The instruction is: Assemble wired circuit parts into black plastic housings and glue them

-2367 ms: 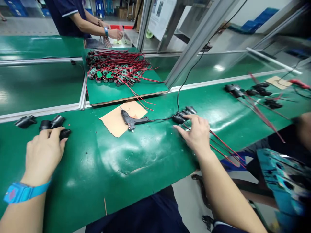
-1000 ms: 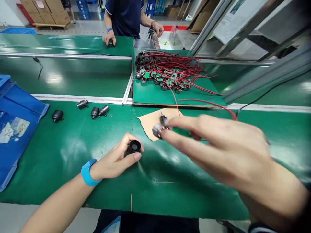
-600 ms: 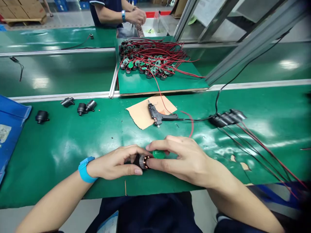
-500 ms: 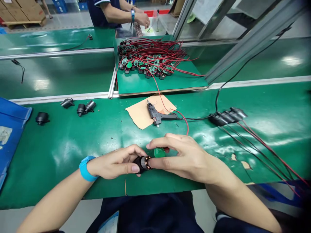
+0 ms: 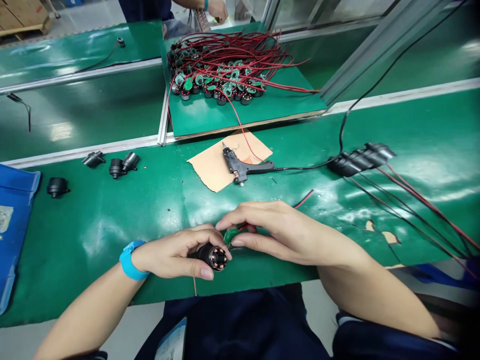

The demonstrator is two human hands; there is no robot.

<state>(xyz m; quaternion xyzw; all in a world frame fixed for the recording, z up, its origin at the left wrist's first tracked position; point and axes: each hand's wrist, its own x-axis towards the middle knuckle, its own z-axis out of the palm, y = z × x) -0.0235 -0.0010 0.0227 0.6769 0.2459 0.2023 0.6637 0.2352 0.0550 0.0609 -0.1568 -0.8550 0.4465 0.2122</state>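
Note:
My left hand (image 5: 178, 251) is closed around a black cylindrical housing (image 5: 203, 253). Copper coils of a motor stator (image 5: 218, 258) show at its open end, which faces right and toward me. Just beside that end, my right hand (image 5: 275, 231) pinches a small green circuit board (image 5: 230, 234) between thumb and fingers. A red and black wire (image 5: 304, 198) sticks out behind the right hand. Farther off, a black glue gun (image 5: 243, 167) lies on a torn piece of cardboard (image 5: 206, 165).
Several black housings (image 5: 116, 168) stand at left near a blue bin (image 5: 22, 200). On a raised green board (image 5: 225, 117) lies a heap of wired stators (image 5: 228, 75). Black cylinders with wires (image 5: 362, 159) lie at right. Another person's hand (image 5: 217, 10) is at the back.
The housing has turned so its coil end faces more toward me. My right fingers have come off the coils and now pinch the green board. The red wire has shifted. The view has tilted slightly.

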